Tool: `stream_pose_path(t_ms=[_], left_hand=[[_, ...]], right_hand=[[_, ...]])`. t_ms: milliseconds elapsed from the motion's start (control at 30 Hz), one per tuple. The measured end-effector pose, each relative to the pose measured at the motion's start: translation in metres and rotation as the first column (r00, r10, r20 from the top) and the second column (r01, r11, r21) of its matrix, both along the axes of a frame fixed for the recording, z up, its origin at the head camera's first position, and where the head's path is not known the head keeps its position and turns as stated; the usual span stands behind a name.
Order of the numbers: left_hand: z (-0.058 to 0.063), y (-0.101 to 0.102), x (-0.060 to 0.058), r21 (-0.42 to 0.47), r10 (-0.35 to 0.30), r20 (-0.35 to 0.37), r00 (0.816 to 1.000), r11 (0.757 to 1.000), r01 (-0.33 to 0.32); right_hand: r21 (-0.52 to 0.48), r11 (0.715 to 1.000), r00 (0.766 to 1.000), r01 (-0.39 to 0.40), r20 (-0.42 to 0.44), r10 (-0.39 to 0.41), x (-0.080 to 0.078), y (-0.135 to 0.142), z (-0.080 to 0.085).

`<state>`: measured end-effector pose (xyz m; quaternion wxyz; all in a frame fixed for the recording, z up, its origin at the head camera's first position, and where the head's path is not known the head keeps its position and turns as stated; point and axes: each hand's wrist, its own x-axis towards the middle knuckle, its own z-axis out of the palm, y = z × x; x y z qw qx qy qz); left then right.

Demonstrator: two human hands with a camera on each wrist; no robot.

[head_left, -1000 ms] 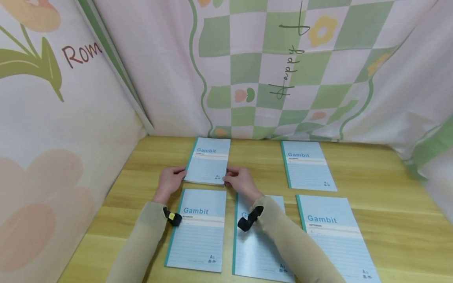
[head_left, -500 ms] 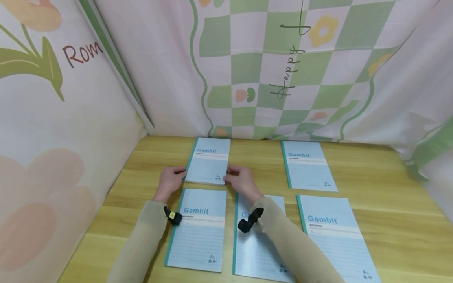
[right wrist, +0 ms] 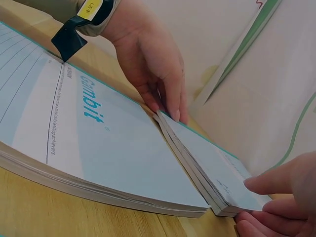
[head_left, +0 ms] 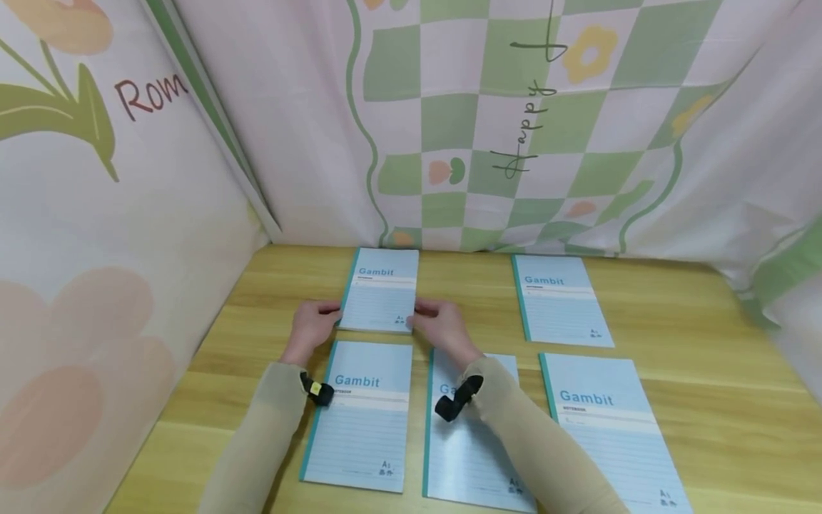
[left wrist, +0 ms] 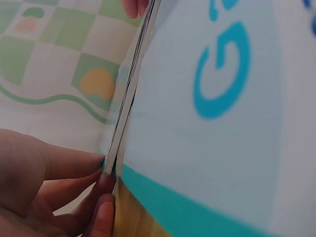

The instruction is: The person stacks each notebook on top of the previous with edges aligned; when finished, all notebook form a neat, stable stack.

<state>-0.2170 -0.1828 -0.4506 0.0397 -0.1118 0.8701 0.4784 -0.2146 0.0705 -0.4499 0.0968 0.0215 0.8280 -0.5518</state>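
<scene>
Hardly anything has moved; my left hand (head_left: 312,330) and right hand (head_left: 444,330) pinch the back-left notebook (head_left: 379,291), which might twist if one pulls harder.

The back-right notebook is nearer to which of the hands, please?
Right. The right hand is left of the back-right notebook, at the right edge of the back-left notebook; the left hand is farther left, at its spine.

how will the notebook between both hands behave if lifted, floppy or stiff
The notebook will probably flex, as its edge shows layered sheets. Lifted by the side opposite its teal spine, it might fan open. Flat-shaped, it seems unlikely to roll.
</scene>
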Motion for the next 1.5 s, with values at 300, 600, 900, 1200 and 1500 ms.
stream_pose_path(t_ms=[300, 600, 900, 1200, 1500], left_hand=[[-0.003, -0.001, -0.002, -0.016, -0.001, -0.002, 1.000, 1.000, 0.001], [0.003, -0.005, 0.000, 0.039, -0.020, 0.035, 0.999, 0.999, 0.019], [0.024, 0.010, 0.006, 0.102, -0.041, -0.062, 0.997, 0.994, 0.047], [0.040, 0.045, 0.018, 0.125, -0.112, -0.137, 0.984, 0.984, 0.129], [0.040, 0.073, 0.028, 0.150, -0.232, -0.177, 0.956, 0.954, 0.259]], right_hand=[[-0.023, 1.000, 1.000, -0.018, -0.009, 0.018, 0.001, 0.001, -0.002], [-0.111, 0.994, 1.000, -0.022, 0.003, 0.022, 0.000, 0.007, -0.003], [-0.171, 0.985, 0.999, 0.008, 0.041, -0.001, 0.003, 0.045, 0.011], [-0.087, 0.996, 0.999, 0.036, -0.004, -0.037, 0.009, 0.095, 0.024], [-0.019, 0.996, 0.995, 0.082, -0.050, -0.083, 0.022, 0.150, 0.033]])
